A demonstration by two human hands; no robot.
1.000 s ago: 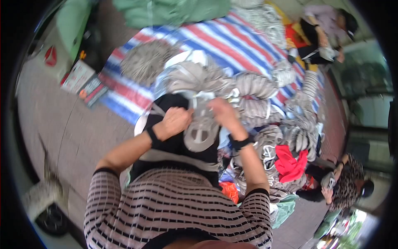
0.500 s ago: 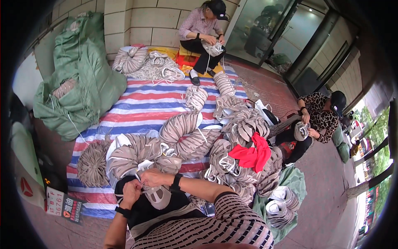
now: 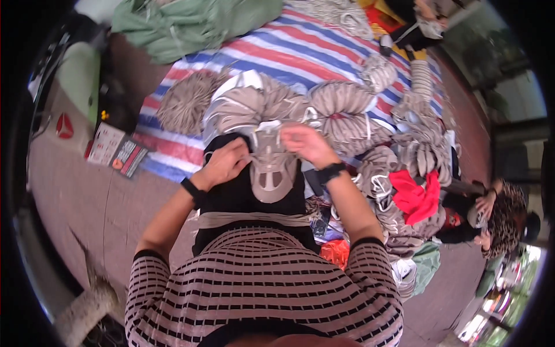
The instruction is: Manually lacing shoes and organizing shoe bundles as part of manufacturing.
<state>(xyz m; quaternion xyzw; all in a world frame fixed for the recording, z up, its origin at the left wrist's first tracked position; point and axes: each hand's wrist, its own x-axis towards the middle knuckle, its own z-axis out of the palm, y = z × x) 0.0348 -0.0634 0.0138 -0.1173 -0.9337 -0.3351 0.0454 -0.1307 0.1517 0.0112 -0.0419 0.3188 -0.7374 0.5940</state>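
A taupe shoe upper [image 3: 272, 184] with cut-out holes at its toe lies over my black-clad lap, toe toward me. Beside its left edge, my left hand [image 3: 227, 162] is closed in a pinch on a thin pale shoelace [image 3: 252, 157]. My right hand [image 3: 307, 143] is at the upper's far right edge, fingers curled together and slightly blurred; what they hold is hidden. Just beyond my hands, a curved stack of matching shoe uppers [image 3: 283, 103] lies on the striped sheet. Left of it sits a bundle of taupe laces [image 3: 188, 107].
Red, white and blue striped sheeting [image 3: 289, 43] covers the ground. More uppers pile up at right under a red cloth [image 3: 417, 196]. A green sack [image 3: 191, 26] stands at the far left, a parked scooter [image 3: 72, 110] at left. Two other people sit far right and right, working on uppers.
My view has tilted down and turned, so the scene has shifted. My hands, close together before over the upper, are now apart on either side of it.
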